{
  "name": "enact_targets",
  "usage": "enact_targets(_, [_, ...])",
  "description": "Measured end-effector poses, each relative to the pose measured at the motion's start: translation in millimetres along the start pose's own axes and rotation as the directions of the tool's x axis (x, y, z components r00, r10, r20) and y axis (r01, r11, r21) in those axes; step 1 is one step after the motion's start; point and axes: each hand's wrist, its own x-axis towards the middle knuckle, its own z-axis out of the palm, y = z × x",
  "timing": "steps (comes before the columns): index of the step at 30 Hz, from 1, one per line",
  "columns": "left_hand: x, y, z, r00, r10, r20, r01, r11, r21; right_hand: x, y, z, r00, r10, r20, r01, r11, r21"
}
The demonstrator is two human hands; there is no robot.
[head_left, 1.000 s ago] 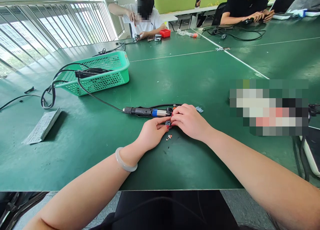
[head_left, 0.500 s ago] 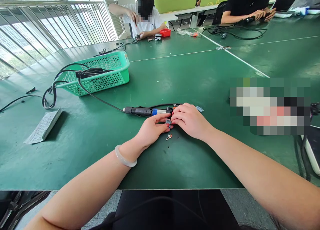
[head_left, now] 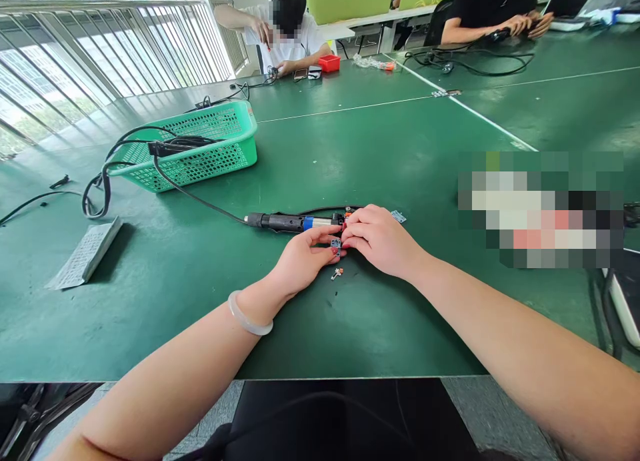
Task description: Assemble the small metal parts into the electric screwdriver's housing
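My left hand (head_left: 311, 255), with a pale bangle (head_left: 245, 317) at the wrist, pinches a small grey-blue part (head_left: 335, 246) between thumb and fingers. Close against it, my right hand (head_left: 377, 239) has its fingertips bent together at the same spot; what they hold is hidden. Just beyond the fingers lies a black cylindrical device (head_left: 283, 222) with a blue band and a silver section, a cable leaving its left end. A tiny metal-and-orange piece (head_left: 337, 273) rests on the table below my hands. Another small grey piece (head_left: 399, 216) lies beyond my right hand.
A green plastic basket (head_left: 210, 171) holding black cables stands at the back left. A folded paper packet (head_left: 87, 254) lies at left. Two people sit across the green table (head_left: 390, 334), near a red box (head_left: 329, 63) and loose cables (head_left: 475, 64). A blurred patch covers things at right.
My hands keep nearly the same place and grip; the view has shifted very slightly. No object has visibly been moved.
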Motion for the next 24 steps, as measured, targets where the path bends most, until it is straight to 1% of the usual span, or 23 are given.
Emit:
enact_targets(3, [0.0,-1.0,0.5,1.000,0.015,-0.011,-0.014,0.999,0.031,-0.1,-0.1,0.1,1.000,0.001,0.004,-0.001,1.000,-0.001])
enact_targets(7, [0.6,-2.4,0.5,0.999,0.020,-0.033,-0.020,1.000,0.019,0.2,-0.8,-0.2,1.000,-0.002,0.001,0.002,1.000,-0.006])
enact_targets(14, [1.5,-2.0,0.4,0.999,0.027,-0.022,-0.027,1.000,0.000,0.2,-1.5,-1.4,1.000,0.000,0.010,0.000,1.000,-0.003])
enact_targets(24, [-1.5,-1.4,2.5,0.998,0.045,-0.052,-0.042,0.997,0.068,-0.8,-2.4,-1.8,1.000,0.007,0.024,-0.007,1.000,0.002])
